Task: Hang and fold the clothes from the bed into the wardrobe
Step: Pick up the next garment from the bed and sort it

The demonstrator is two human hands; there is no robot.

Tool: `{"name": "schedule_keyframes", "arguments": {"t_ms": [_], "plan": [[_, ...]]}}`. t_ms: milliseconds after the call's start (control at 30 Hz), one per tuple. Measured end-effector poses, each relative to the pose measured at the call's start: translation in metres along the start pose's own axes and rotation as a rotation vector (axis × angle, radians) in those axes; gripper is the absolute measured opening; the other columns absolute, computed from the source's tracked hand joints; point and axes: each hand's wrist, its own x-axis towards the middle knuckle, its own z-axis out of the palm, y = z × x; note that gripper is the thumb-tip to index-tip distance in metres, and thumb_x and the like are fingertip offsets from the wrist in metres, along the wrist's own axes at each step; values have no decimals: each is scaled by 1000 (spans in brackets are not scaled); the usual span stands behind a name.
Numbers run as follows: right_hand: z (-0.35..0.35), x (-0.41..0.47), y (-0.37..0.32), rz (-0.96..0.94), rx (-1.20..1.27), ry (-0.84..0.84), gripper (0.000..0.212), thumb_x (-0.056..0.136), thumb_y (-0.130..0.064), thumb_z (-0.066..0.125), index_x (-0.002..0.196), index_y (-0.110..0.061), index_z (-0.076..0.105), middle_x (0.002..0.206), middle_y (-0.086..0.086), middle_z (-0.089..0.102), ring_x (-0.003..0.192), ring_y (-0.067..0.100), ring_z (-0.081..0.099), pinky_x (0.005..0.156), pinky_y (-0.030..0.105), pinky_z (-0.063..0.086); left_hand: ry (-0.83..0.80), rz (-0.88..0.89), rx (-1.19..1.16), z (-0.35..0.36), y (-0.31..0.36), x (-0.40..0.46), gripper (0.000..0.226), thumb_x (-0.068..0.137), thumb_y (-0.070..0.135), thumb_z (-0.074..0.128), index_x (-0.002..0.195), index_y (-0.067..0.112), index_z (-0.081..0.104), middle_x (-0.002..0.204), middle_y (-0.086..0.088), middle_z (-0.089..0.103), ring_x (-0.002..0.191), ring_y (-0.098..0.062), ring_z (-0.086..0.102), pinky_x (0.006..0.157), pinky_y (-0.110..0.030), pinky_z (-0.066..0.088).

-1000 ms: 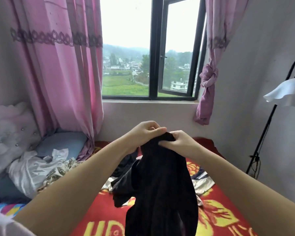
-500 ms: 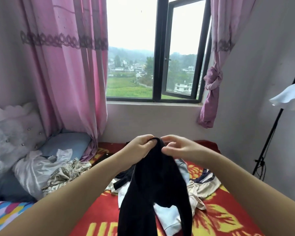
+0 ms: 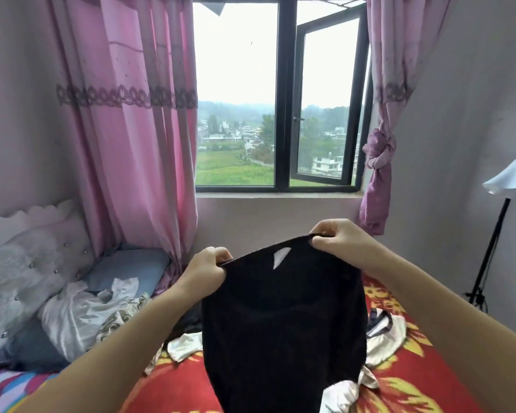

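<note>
Black garment (image 3: 283, 317), pink curtains (image 3: 131, 129) (red-yellow floral bedspread (image 3: 399, 391))

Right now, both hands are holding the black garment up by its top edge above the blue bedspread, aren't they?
Not quite: the bedspread is red with yellow flowers, as the head view shows. Both the left hand and the right hand do hold the black garment by its top edge.

The black garment (image 3: 283, 317) is matt, soft cloth. The white clothes (image 3: 72, 317) look satiny. The bed (image 3: 399, 391) cover is plush; the window frame (image 3: 282, 99) smooth.
</note>
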Motion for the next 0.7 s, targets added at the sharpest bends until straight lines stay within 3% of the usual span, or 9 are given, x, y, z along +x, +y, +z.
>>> {"name": "schedule_keyframes", "arguments": {"t_ms": [100, 200, 300, 333, 433, 500, 567, 633, 700], "plan": [[-15, 5, 4, -1, -405, -187, 13, 83, -20, 61, 95, -22, 65, 85, -9, 60, 75, 8, 55, 68, 22, 44, 16, -35, -124, -28, -4, 5, 38, 74, -10, 51, 52, 19, 61, 47, 10, 51, 47, -2, 43, 54, -23, 36], [-21, 12, 15, 14, -537, -73, 15, 80, -11, 53, 80, -22, 63, 85, -3, 62, 83, 19, 57, 72, 30, 48, -64, 6, -177, -44, 7, 8, 26, 69, 0, 48, 53, 16, 62, 51, 6, 50, 51, -5, 45, 54, -21, 36], [-29, 14, 33, 94, -333, 41, 21, 80, -3, 47, 72, -13, 64, 76, 6, 65, 77, 23, 59, 71, 33, 48, -150, -8, -225, -53, 9, 13, 27, 81, 0, 48, 61, 11, 62, 61, -6, 48, 62, -18, 44, 61, -26, 37], [-30, 12, 38, 139, -186, 33, 24, 82, -2, 46, 72, -11, 65, 73, 6, 64, 72, 21, 58, 68, 32, 47, -173, -4, -212, -56, 7, 15, 19, 83, 9, 50, 67, 3, 59, 65, -7, 45, 64, -21, 41, 62, -29, 35], [-31, 6, 46, 237, 184, -67, 23, 87, -2, 46, 85, -5, 69, 80, 12, 67, 74, 22, 63, 74, 38, 53, -255, 13, -191, -65, 9, 14, 43, 75, 46, 59, 79, 4, 61, 77, -6, 49, 69, -23, 43, 67, -36, 36], [-40, -2, 45, 240, 307, -230, 22, 91, -17, 57, 104, -2, 66, 98, 16, 70, 87, 25, 66, 88, 43, 53, -328, 1, -194, -71, 15, 14, 52, 85, 54, 62, 81, 2, 67, 74, -7, 60, 65, -20, 55, 67, -30, 46], [-57, -10, 41, 216, 293, -486, 40, 82, -34, 71, 114, -11, 61, 113, 7, 66, 100, 17, 64, 88, 31, 53, -465, -20, -243, -84, 21, 12, 41, 85, 51, 59, 76, 14, 74, 67, 0, 66, 58, -10, 61, 59, -19, 49], [-72, -18, 34, 258, 222, -655, 49, 71, -27, 77, 115, -26, 55, 121, -3, 62, 105, 10, 63, 86, 23, 52, -627, -19, -301, -98, 19, 13, 58, 76, 60, 65, 95, 6, 72, 83, -11, 70, 74, -18, 66, 69, -26, 54], [-82, -18, 33, 220, 170, -728, 42, 76, -11, 75, 115, -18, 60, 120, 11, 66, 106, 22, 65, 90, 32, 53, -701, -49, -343, -111, 11, 15, 86, 68, 62, 74, 117, -7, 60, 107, -24, 65, 95, -32, 62, 89, -41, 51]]}}
